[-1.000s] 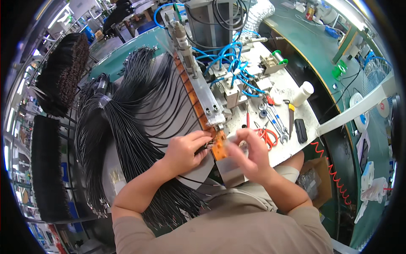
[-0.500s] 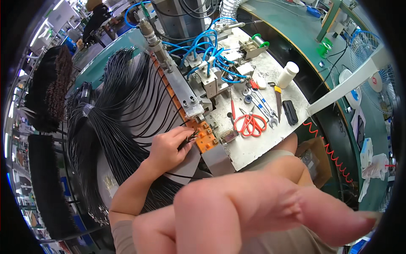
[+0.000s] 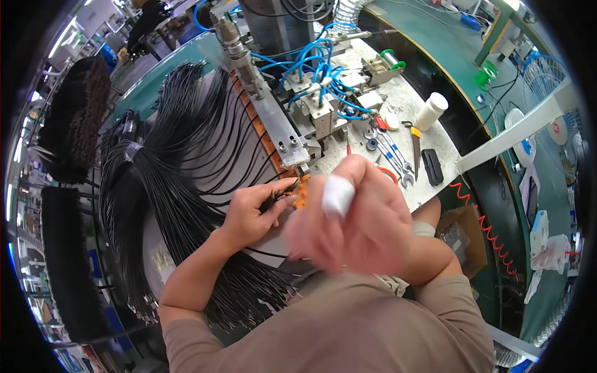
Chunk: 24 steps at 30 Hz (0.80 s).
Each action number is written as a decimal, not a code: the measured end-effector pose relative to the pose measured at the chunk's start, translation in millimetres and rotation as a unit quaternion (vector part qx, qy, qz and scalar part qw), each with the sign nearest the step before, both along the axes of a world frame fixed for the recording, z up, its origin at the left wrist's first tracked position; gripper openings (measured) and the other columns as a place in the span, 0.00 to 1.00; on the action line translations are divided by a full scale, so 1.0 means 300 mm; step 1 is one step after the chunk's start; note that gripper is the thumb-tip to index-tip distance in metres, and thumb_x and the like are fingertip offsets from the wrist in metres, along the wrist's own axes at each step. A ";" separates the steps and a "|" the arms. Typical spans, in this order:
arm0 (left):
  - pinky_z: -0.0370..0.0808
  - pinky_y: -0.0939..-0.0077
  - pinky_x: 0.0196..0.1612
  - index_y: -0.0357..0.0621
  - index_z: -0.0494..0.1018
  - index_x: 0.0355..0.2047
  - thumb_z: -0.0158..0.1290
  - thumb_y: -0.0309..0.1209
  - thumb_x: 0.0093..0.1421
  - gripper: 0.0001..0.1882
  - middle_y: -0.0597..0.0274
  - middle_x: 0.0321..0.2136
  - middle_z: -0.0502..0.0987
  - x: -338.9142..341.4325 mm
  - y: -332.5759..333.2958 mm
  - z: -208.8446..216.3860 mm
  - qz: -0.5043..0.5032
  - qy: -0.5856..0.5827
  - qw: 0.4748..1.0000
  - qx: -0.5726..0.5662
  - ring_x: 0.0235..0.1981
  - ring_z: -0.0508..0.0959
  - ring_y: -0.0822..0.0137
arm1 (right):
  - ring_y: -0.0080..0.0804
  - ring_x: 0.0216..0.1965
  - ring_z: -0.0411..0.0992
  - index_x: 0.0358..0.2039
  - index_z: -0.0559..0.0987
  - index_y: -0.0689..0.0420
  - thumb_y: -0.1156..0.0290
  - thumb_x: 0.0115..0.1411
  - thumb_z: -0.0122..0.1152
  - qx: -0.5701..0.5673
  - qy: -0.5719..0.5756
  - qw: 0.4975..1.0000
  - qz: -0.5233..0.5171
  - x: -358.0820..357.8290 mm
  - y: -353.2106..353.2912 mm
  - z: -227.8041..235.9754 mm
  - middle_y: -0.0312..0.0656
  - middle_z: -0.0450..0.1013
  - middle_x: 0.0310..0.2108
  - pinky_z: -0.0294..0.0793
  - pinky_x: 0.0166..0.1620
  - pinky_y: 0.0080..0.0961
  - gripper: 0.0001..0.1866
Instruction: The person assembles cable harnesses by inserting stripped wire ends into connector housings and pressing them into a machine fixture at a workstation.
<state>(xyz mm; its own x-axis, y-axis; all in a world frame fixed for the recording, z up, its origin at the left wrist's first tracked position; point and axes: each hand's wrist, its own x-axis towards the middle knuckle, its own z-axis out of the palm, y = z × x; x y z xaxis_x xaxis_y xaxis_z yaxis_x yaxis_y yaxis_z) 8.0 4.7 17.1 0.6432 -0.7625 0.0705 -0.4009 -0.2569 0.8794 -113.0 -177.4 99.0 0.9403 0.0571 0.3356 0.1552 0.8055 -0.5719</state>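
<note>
Black wires (image 3: 271,201) sit pinched in the left hand (image 3: 244,214), their short dark ends showing between the thumb and the bent fingers, right at the near end of the orange strip (image 3: 301,191). Whether those ends touch the strip cannot be made out. The right hand (image 3: 357,224) is to the right of the wires and higher, closer to the camera, apart from the left hand and covering part of the strip's near end; its fingers are curled and blurred, with a white wrap (image 3: 337,194) around one of them, and I cannot tell whether it holds anything. Left of the left hand, a large bundle of black cables (image 3: 177,205) fans across the grey surface and passes beneath the left forearm, with single strands running over to the strip. A metal bar (image 3: 273,121) lies along the strip's right side, ending just beyond the left fingertips. Farther right, wrenches (image 3: 395,155) and a black case (image 3: 430,166) rest on the white tabletop (image 3: 413,198).
</note>
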 end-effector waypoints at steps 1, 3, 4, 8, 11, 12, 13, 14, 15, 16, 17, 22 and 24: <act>0.74 0.81 0.27 0.38 0.78 0.43 0.57 0.28 0.64 0.09 0.59 0.27 0.82 -0.014 -0.004 0.034 0.017 0.049 0.999 0.000 0.19 0.76 0.77 | 0.24 0.21 0.64 0.38 0.70 0.59 0.68 0.73 0.46 -0.093 0.084 0.989 -0.084 0.001 -0.027 -0.070 0.39 0.69 0.22 0.67 0.29 0.24 0.09; 0.74 0.82 0.27 0.37 0.77 0.46 0.55 0.27 0.65 0.10 0.60 0.28 0.82 -0.008 -0.012 0.048 0.012 0.088 0.996 -0.003 0.20 0.76 0.78 | 0.20 0.20 0.64 0.38 0.73 0.63 0.73 0.70 0.51 -0.234 0.105 0.947 -0.194 0.012 -0.066 -0.226 0.37 0.67 0.19 0.64 0.26 0.20 0.06; 0.73 0.83 0.27 0.36 0.75 0.48 0.53 0.26 0.66 0.12 0.61 0.29 0.82 -0.002 -0.013 0.050 0.004 0.129 0.992 -0.003 0.20 0.75 0.79 | 0.20 0.20 0.64 0.38 0.73 0.63 0.73 0.70 0.51 -0.234 0.104 0.948 -0.189 0.013 -0.067 -0.264 0.37 0.67 0.19 0.64 0.26 0.20 0.06; 0.74 0.82 0.29 0.34 0.75 0.48 0.52 0.25 0.66 0.12 0.61 0.29 0.82 -0.002 -0.013 0.047 0.009 0.161 0.987 -0.020 0.22 0.76 0.79 | 0.23 0.14 0.64 0.37 0.77 0.59 0.75 0.61 0.63 -0.581 -0.023 0.748 -0.321 0.005 -0.055 -0.354 0.36 0.71 0.20 0.58 0.19 0.21 0.05; 0.76 0.81 0.31 0.34 0.76 0.45 0.54 0.24 0.65 0.10 0.61 0.28 0.82 0.003 -0.022 0.023 0.006 0.101 0.995 -0.019 0.24 0.78 0.78 | 0.26 0.18 0.67 0.38 0.78 0.63 0.78 0.58 0.65 -0.616 -0.093 0.669 -0.405 0.061 -0.029 -0.379 0.35 0.70 0.17 0.64 0.29 0.25 0.08; 0.76 0.81 0.32 0.33 0.77 0.43 0.55 0.24 0.64 0.09 0.61 0.28 0.82 0.000 -0.019 0.013 0.006 0.049 0.999 -0.010 0.25 0.79 0.77 | 0.26 0.18 0.67 0.38 0.78 0.63 0.78 0.58 0.65 -0.615 -0.092 0.669 -0.406 0.064 -0.025 -0.379 0.35 0.70 0.17 0.64 0.29 0.25 0.08; 0.77 0.81 0.33 0.33 0.78 0.41 0.56 0.23 0.63 0.08 0.61 0.28 0.82 -0.002 -0.020 0.012 0.006 -0.003 1.000 -0.002 0.26 0.80 0.77 | 0.27 0.18 0.68 0.38 0.78 0.63 0.78 0.58 0.65 -0.620 -0.090 0.667 -0.404 0.066 -0.021 -0.377 0.35 0.71 0.17 0.64 0.30 0.25 0.08; 0.77 0.81 0.33 0.33 0.78 0.41 0.56 0.23 0.63 0.08 0.61 0.28 0.82 -0.002 -0.019 0.012 0.004 -0.003 1.000 -0.001 0.26 0.80 0.77 | 0.27 0.19 0.69 0.38 0.79 0.62 0.78 0.57 0.65 -0.624 -0.089 0.665 -0.400 0.067 -0.018 -0.376 0.34 0.72 0.17 0.64 0.32 0.25 0.08; 0.77 0.80 0.33 0.33 0.78 0.41 0.57 0.22 0.62 0.08 0.61 0.28 0.83 -0.002 -0.017 0.015 0.005 -0.007 1.000 0.000 0.27 0.80 0.76 | 0.28 0.19 0.69 0.38 0.79 0.62 0.78 0.57 0.65 -0.629 -0.088 0.663 -0.397 0.068 -0.015 -0.375 0.33 0.73 0.17 0.64 0.34 0.25 0.08; 0.77 0.80 0.34 0.33 0.78 0.40 0.58 0.22 0.61 0.08 0.61 0.28 0.83 -0.002 -0.017 0.021 0.006 -0.012 1.000 0.001 0.28 0.81 0.76 | 0.28 0.19 0.69 0.38 0.79 0.62 0.78 0.57 0.65 -0.629 -0.087 0.663 -0.398 0.069 -0.012 -0.374 0.33 0.73 0.17 0.64 0.34 0.25 0.08; 0.78 0.80 0.35 0.33 0.78 0.40 0.59 0.21 0.60 0.08 0.61 0.28 0.83 -0.006 -0.017 0.021 0.009 -0.014 1.000 0.002 0.28 0.81 0.75 | 0.28 0.19 0.70 0.38 0.79 0.61 0.78 0.57 0.65 -0.619 -0.074 0.677 -0.391 0.064 -0.009 -0.375 0.33 0.74 0.17 0.64 0.35 0.25 0.08; 0.77 0.80 0.34 0.33 0.78 0.39 0.61 0.20 0.57 0.09 0.62 0.28 0.83 -0.001 -0.012 0.012 0.018 0.038 0.999 -0.007 0.27 0.81 0.76 | 0.26 0.19 0.70 0.38 0.80 0.61 0.78 0.57 0.65 -0.596 -0.046 0.708 -0.375 0.055 0.001 -0.376 0.32 0.75 0.18 0.64 0.37 0.25 0.08; 0.77 0.81 0.34 0.33 0.78 0.38 0.61 0.19 0.57 0.09 0.62 0.27 0.83 -0.005 -0.016 0.017 0.021 0.043 0.999 -0.007 0.27 0.80 0.77 | 0.26 0.19 0.70 0.38 0.80 0.61 0.78 0.57 0.65 -0.595 -0.044 0.711 -0.373 0.053 0.002 -0.375 0.32 0.75 0.18 0.64 0.38 0.24 0.08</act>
